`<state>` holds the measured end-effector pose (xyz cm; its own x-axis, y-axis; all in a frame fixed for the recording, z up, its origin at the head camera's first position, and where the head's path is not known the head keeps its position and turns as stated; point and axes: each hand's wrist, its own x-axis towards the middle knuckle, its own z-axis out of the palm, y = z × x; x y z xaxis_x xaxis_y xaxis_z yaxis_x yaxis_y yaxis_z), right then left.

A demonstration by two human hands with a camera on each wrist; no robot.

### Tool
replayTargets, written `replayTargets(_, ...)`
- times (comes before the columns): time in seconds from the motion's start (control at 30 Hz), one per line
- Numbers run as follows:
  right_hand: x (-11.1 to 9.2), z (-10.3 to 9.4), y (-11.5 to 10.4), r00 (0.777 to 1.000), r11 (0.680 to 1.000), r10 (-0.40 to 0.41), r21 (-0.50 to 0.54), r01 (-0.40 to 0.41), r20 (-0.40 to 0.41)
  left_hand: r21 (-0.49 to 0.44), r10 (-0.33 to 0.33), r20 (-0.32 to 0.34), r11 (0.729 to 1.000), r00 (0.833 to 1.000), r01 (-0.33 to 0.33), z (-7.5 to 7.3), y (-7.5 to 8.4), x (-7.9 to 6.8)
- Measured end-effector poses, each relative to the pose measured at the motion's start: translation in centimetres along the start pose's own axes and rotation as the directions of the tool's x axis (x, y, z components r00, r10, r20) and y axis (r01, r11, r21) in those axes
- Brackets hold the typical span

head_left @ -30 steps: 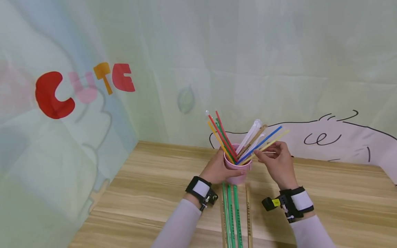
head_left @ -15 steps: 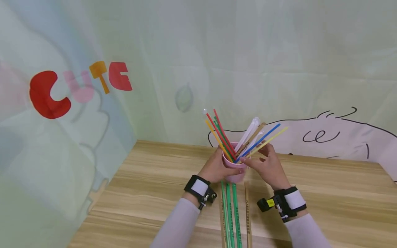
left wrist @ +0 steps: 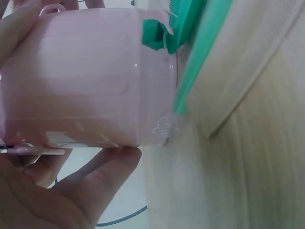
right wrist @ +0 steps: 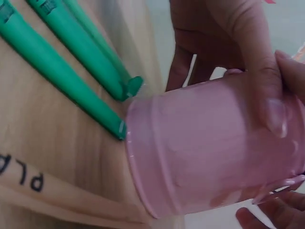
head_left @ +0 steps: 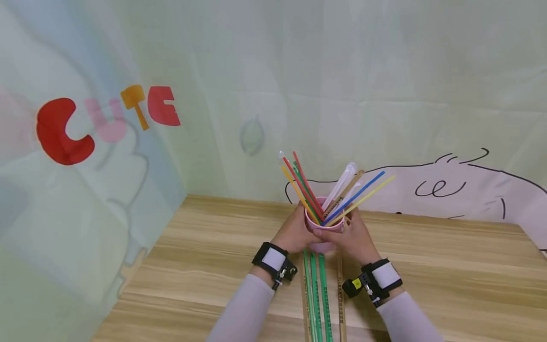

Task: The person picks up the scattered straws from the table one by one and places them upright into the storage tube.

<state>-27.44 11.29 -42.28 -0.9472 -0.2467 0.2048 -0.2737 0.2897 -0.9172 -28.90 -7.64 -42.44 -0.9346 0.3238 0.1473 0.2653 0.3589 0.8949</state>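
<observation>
A small pink bucket (head_left: 321,247) holds several straws fanning out over its rim. Among them are orange, red and green ones leaning left, white-wrapped ones, a brown one, a blue straw (head_left: 364,191) and a yellow straw (head_left: 371,194) leaning right. My left hand (head_left: 294,232) grips the bucket's left side, its thumb across the front. On the opposite side my right hand (head_left: 356,240) grips the bucket too, thumb in front and fingers partly hidden behind. In the left wrist view the base of the bucket (left wrist: 86,81) is close to the table, by the straw ends.
In front of the bucket lie several long straws side by side on the wooden table (head_left: 205,256): green straws (head_left: 315,294) in the middle and a brown straw (head_left: 341,299) at the right. A printed cloth backdrop (head_left: 363,85) stands behind the table's far edge.
My right hand has left the yellow straw, moved left and down, and taken hold of the bucket. My left hand has kept its grip. The whole view has shifted slightly.
</observation>
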Motion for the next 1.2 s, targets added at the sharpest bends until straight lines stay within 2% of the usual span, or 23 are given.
replayTargets(0.1, 0.3, 0.3, 0.3, 1.000, 0.999, -0.030, 0.024, 0.030, 0.004, 0.016, 0.000, 0.001, 1.000, 1.000, 0.000, 0.0, 0.0, 0.0)
replayTargets(0.3, 0.3, 0.5, 0.6, 1.000, 0.999, -0.005, 0.048, 0.005, 0.014, 0.027, 0.002, 0.007, 1.000, 1.000, -0.002, 0.0, 0.0, 0.2)
replayTargets(0.5, 0.2, 0.3, 0.9, 1.000, 0.999, -0.022, 0.039, 0.021, 0.017, 0.041, 0.014, 0.015, 0.999, 1.000, -0.015, 0.2, 0.1, 0.3)
replayTargets(0.67, 0.2, 0.4, 1.0, 1.000, 0.999, -0.006, 0.047, 0.004, 0.030, 0.127, -0.039, 0.002, 0.991, 0.999, 0.038, 0.2, 0.4, -0.1)
replayTargets(0.8, 0.2, 0.6, 0.9, 1.000, 0.999, 0.000, 0.036, -0.001, 0.031, 0.218, -0.097, -0.024, 0.971, 0.995, 0.100, 0.0, 0.6, -0.7)
replayTargets(0.93, 0.2, 0.7, 0.8, 0.999, 0.999, 0.007, 0.031, -0.008, 0.036, 0.292, -0.091, -0.046, 0.951, 0.995, 0.100, -0.4, 0.9, -1.4)
replayTargets(1.07, 0.2, 0.7, 0.9, 0.999, 1.000, -0.002, 0.026, 0.001, 0.045, 0.370, -0.137, -0.092, 0.915, 0.986, 0.161, -0.7, 1.6, -2.9)
replayTargets(1.2, 0.2, 0.6, 0.9, 0.999, 0.999, -0.011, 0.030, 0.010, 0.045, 0.441, -0.193, -0.138, 0.866, 0.972, 0.234, -0.6, 2.2, -4.7)
